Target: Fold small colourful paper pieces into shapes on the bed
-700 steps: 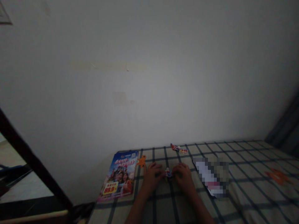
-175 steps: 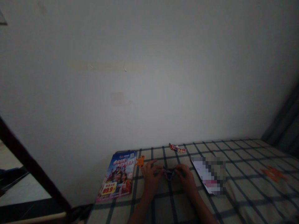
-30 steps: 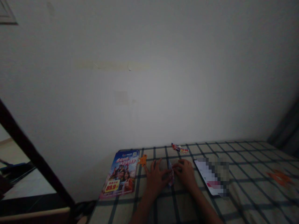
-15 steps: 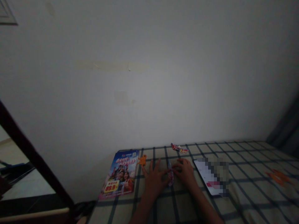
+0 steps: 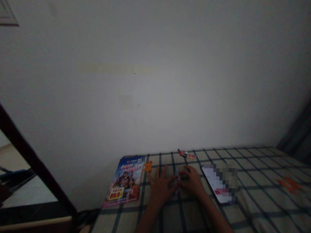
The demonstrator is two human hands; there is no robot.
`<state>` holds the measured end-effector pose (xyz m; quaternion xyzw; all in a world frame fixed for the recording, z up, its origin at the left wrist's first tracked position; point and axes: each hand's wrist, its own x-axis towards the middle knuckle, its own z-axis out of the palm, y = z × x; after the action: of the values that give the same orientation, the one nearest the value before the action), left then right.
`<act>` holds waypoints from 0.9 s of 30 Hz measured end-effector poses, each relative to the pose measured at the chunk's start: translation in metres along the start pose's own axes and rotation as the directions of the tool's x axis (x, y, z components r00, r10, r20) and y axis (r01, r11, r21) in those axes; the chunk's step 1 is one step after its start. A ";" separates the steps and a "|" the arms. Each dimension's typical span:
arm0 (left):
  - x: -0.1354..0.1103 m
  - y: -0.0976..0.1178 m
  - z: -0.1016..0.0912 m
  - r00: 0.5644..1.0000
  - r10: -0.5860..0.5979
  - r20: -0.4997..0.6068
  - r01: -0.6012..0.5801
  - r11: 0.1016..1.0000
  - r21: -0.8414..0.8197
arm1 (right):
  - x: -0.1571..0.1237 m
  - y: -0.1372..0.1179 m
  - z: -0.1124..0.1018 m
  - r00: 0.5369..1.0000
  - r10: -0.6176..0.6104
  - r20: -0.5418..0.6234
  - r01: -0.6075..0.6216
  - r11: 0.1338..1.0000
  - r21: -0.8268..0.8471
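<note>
Between my two hands is a narrow piece of folded printed paper (image 5: 177,185), pink and blue, lying low over the checked cloth. My left hand (image 5: 162,185) grips its left side with thumb and a finger, the other fingers spread out. From the right, the fingertips of my right hand (image 5: 191,180) pinch the same paper. Beyond the hands lies a small folded paper piece (image 5: 186,154) in red, white and yellow. Left of my left hand is a stack of glossy flyers (image 5: 126,181), with a small orange cut-out shape (image 5: 148,166) at its right edge.
The checked cloth (image 5: 194,213) covers the surface up to the pale wall (image 5: 170,97). A phone or tablet (image 5: 215,184) with a lit, partly blurred screen lies right of my right hand. An orange figure (image 5: 290,184) shows on the cloth farther right. A dark post (image 5: 36,158) slants at the left.
Both hands stay in nearly the same place on the paper. My right fingers have shifted slightly against it. Everything else lies as before.
</note>
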<state>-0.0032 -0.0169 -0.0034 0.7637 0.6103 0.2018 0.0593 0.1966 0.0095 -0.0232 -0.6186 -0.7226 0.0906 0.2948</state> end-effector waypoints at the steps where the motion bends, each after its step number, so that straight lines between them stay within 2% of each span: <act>1: 0.000 0.000 0.000 1.000 -0.001 0.002 0.001 1.000 0.000 | -0.001 0.000 0.001 1.000 -0.013 0.002 0.013 1.000 0.012; 10: 0.000 0.003 -0.006 0.999 -0.013 0.038 0.012 1.000 0.015 | -0.003 0.001 0.004 0.997 -0.025 -0.072 0.023 0.999 -0.031; 27: -0.001 0.002 -0.004 1.000 -0.014 0.028 0.013 1.000 0.005 | -0.002 0.003 0.004 0.994 -0.102 -0.033 0.099 0.992 -0.078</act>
<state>-0.0031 -0.0195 0.0008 0.7624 0.6151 0.1893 0.0672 0.1971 0.0091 -0.0282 -0.5938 -0.7503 0.0364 0.2884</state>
